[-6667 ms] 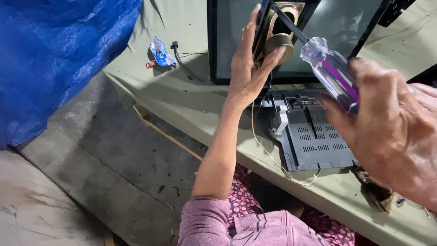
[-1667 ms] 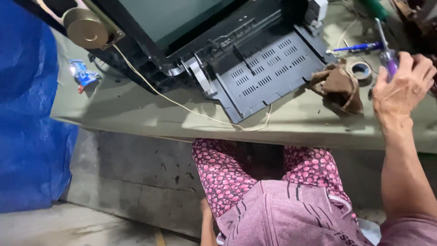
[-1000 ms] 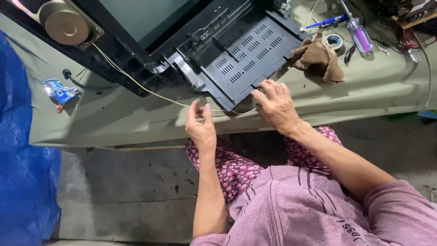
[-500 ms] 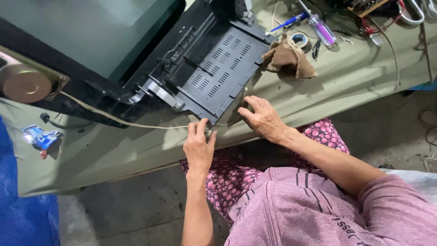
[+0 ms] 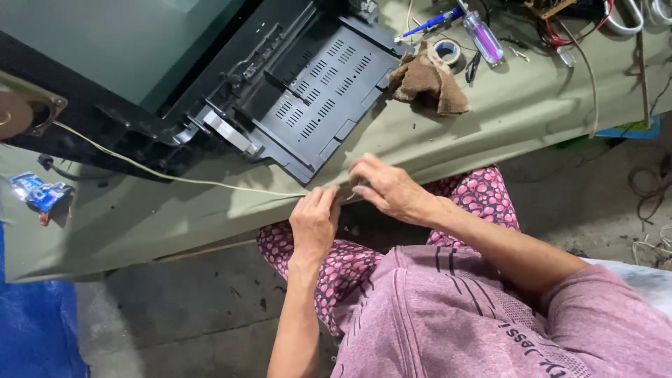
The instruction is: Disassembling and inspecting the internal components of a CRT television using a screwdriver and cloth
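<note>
My left hand (image 5: 315, 222) and my right hand (image 5: 383, 187) meet at the front edge of the olive-green table (image 5: 490, 119). Both pinch the end of a thin pale wire (image 5: 175, 178) that runs left across the table toward a brass-coloured round part (image 5: 17, 112). Just above my hands lies a black vented plastic panel (image 5: 318, 94) attached to a large dark screen unit (image 5: 119, 56). My fingers are closed around the wire end; the tip itself is hidden between them.
A crumpled brown cloth (image 5: 430, 80), a roll of tape (image 5: 446, 50), a clear purple-handled screwdriver (image 5: 483, 35) and a blue pen (image 5: 427, 24) lie at the table's back right. A blue wrapper (image 5: 38, 192) lies left. Blue tarp (image 5: 35, 329) covers the floor lower left.
The view has shifted right and closer. My hands have come together at the table edge and closed on the wire end; earlier they rested apart by the black panel.
</note>
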